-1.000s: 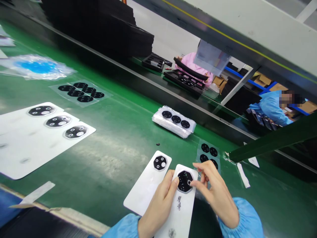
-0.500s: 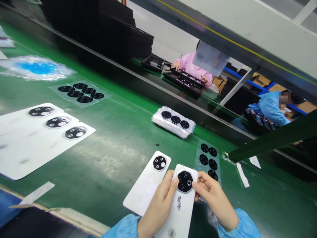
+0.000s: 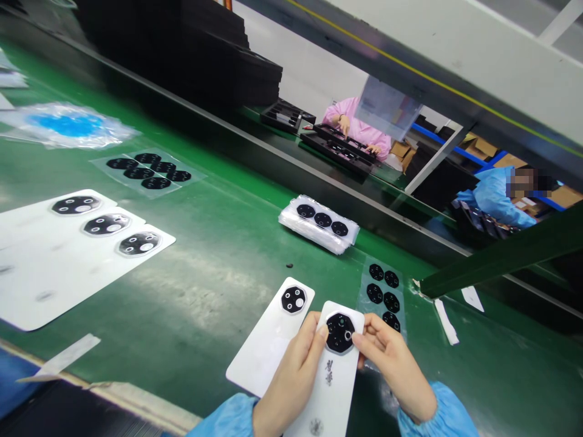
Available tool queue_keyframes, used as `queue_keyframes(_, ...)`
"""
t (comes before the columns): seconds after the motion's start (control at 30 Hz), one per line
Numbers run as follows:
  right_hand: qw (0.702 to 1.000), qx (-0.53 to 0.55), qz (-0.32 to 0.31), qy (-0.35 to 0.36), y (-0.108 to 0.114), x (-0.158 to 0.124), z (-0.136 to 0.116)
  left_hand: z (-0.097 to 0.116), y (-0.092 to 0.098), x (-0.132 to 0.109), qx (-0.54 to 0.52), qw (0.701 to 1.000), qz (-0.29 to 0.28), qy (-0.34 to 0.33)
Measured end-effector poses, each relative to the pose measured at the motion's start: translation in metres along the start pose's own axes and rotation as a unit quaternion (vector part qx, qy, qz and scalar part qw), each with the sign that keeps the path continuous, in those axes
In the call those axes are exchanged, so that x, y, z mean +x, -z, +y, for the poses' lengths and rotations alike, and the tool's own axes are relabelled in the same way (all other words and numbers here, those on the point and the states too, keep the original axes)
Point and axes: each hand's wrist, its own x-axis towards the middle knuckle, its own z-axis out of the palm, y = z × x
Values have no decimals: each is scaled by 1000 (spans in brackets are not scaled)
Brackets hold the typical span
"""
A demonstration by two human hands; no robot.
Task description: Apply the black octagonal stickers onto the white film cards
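In the head view, the left hand point(image 3: 290, 371) and right hand point(image 3: 395, 363) pinch opposite edges of a white rectangular panel point(image 3: 342, 379) over the green tabletop point(image 3: 209, 315), thumbs by its black octagonal patch point(image 3: 339, 331); a similar panel point(image 3: 266, 340) lies just left.

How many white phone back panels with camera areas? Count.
5: the held panel, in the left hand and right hand; the loose panel, left of it; three panels side by side at left on the green bench. More may be hidden beneath.
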Motion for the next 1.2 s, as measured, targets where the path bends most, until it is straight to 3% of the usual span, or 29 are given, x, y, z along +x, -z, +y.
queue_keyframes(0.17,1000,-3,-6,-15,1,1,-1,1,0,0,-6,1000,4,2)
queue_keyframes(0.43,999,15,30,-27,0,2,4,-1,-2,2,-1,999,-29,41)
queue_keyframes(0.73,997,44,59,-35,-5,0,8,-3,-3,4,-6,998,-44,37)
queue_keyframes(1.0,997,49,51,-32,0,4,17,-15,0,8,-82,991,-88,66)
queue_keyframes(1.2,995,50,82,-35,0,11,26,-5,2,4,-127,979,-120,109)
